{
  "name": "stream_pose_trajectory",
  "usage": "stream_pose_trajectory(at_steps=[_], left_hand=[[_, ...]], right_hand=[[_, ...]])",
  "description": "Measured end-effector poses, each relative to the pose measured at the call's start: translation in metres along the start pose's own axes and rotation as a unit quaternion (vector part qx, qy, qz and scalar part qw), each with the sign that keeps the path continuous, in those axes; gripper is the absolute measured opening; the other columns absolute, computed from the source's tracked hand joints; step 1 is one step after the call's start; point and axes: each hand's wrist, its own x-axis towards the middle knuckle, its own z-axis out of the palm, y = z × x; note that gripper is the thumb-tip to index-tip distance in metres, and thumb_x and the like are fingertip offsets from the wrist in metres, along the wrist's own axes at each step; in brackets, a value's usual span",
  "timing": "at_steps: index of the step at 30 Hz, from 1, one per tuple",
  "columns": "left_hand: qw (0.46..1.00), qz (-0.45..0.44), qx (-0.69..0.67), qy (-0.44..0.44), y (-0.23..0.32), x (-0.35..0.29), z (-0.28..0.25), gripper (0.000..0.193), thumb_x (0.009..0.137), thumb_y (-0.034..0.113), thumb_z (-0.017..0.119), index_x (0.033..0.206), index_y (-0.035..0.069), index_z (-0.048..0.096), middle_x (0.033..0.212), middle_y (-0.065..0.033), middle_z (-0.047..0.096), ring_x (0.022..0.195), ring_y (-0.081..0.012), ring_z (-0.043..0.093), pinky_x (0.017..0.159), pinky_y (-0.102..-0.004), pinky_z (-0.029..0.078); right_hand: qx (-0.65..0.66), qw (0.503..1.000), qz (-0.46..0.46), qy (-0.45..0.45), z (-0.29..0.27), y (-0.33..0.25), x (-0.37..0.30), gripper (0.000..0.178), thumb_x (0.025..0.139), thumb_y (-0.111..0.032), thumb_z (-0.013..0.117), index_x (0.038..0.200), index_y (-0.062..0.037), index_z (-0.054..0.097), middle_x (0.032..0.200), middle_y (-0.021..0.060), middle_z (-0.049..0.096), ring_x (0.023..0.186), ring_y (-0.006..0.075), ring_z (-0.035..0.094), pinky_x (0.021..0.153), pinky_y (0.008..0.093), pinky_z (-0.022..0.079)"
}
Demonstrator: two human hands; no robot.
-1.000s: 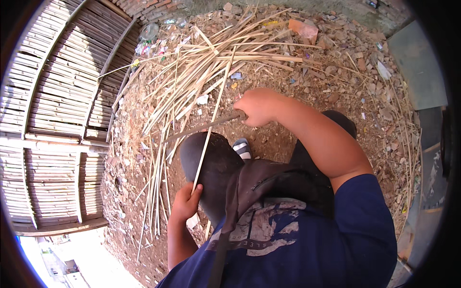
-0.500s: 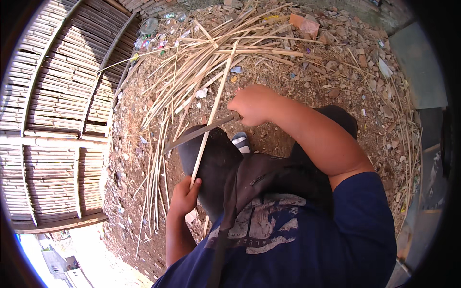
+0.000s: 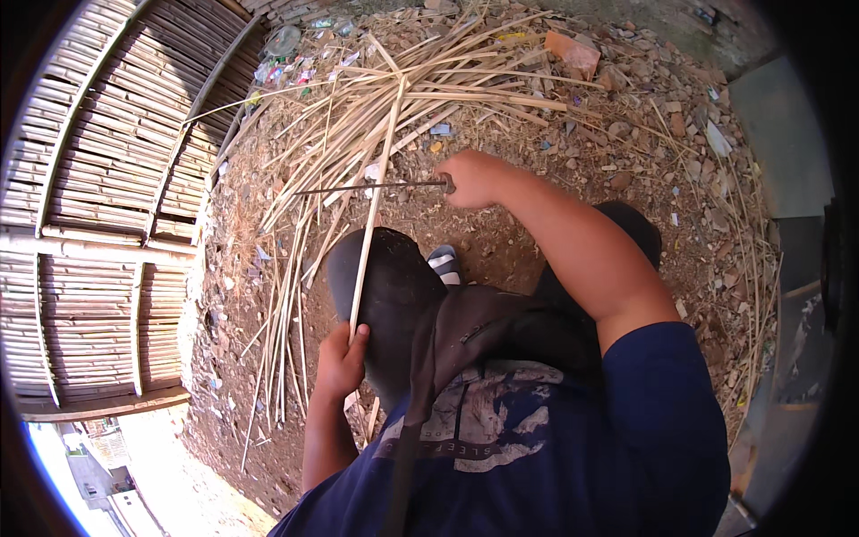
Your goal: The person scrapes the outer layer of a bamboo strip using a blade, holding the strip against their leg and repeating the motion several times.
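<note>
My left hand [image 3: 340, 361] is closed round the near end of a long pale bamboo strip [image 3: 369, 228]. The strip slants up and away beside my left knee, its far end over a heap of similar strips. In my right hand [image 3: 470, 179], closed on its handle, is a knife [image 3: 413, 184] with a long thin dark blade. The blade lies crosswise at the strip, beyond my knee, its edge-on face showing as a narrow line. Its tip points left. Whether the blade bites into the strip cannot be made out.
A loose heap of bamboo strips [image 3: 429, 82] covers the ground ahead. Slatted bamboo panels [image 3: 98, 116] stand on the left. A broken brick [image 3: 573, 54] lies at the far right of the heap, among rubble. Grey sheets [image 3: 778, 134] stand along the right.
The knife has moved away from me along the strip, from near my knee to beyond it, and its blade has turned edge-on. The strip has tilted slightly left.
</note>
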Motion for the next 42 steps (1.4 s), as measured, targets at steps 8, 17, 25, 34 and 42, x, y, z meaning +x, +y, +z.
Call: stream_pose_trajectory(at_steps=[8, 17, 25, 34, 42], left_hand=[[0.998, -0.004, 0.066, -0.009, 0.003, -0.003, -0.011, 0.042, 0.105, 0.038, 0.058, 0.088, -0.001, 0.057, 0.076, -0.0235, 0.063, 0.075, -0.0434, 0.064, 0.069, -0.0487, 0.048], [0.997, -0.008, 0.051, -0.059, -0.008, 0.001, -0.022, 0.037, 0.106, 0.034, 0.056, 0.098, -0.002, 0.062, 0.081, -0.0212, 0.065, 0.079, -0.0324, 0.065, 0.074, -0.0441, 0.049], [0.994, -0.023, -0.02, -0.102, -0.015, 0.009, -0.021, 0.038, 0.108, 0.033, 0.054, 0.106, -0.003, 0.065, 0.085, -0.0127, 0.068, 0.084, -0.0196, 0.062, 0.08, -0.039, 0.049], [0.993, -0.023, -0.018, -0.116, -0.022, 0.007, -0.024, 0.041, 0.108, 0.037, 0.054, 0.099, -0.002, 0.065, 0.085, -0.0045, 0.064, 0.084, -0.0148, 0.057, 0.079, -0.036, 0.048], [0.996, -0.01, -0.018, -0.084, -0.009, -0.003, -0.03, 0.042, 0.107, 0.04, 0.055, 0.097, -0.001, 0.06, 0.083, -0.0169, 0.064, 0.079, -0.0263, 0.062, 0.076, -0.0421, 0.049]], right_hand=[[-0.138, 0.987, -0.08, 0.007, -0.025, -0.064, -0.026, 0.028, 0.079, -0.022, 0.072, 0.104, -0.0091, 0.071, 0.09, 0.0171, 0.073, 0.093, 0.0361, 0.072, 0.08, 0.0489, 0.057], [0.038, 0.992, 0.088, 0.082, -0.042, -0.012, -0.01, 0.035, 0.08, -0.022, 0.075, 0.11, -0.0044, 0.07, 0.095, 0.0184, 0.073, 0.092, 0.0395, 0.071, 0.082, 0.0497, 0.056], [0.085, 0.995, -0.008, 0.049, 0.005, -0.013, 0.001, 0.037, 0.081, -0.025, 0.074, 0.111, -0.0037, 0.07, 0.1, 0.0197, 0.074, 0.095, 0.0389, 0.071, 0.084, 0.0474, 0.056], [-0.075, 0.996, -0.019, 0.033, -0.037, -0.048, -0.023, 0.036, 0.08, -0.022, 0.074, 0.114, -0.01, 0.071, 0.098, 0.0169, 0.073, 0.096, 0.0374, 0.071, 0.084, 0.0503, 0.057], [-0.074, 0.997, -0.016, 0.022, -0.048, -0.037, -0.031, 0.029, 0.077, -0.021, 0.073, 0.104, -0.0111, 0.07, 0.096, 0.0162, 0.073, 0.096, 0.0375, 0.071, 0.083, 0.0516, 0.057]])
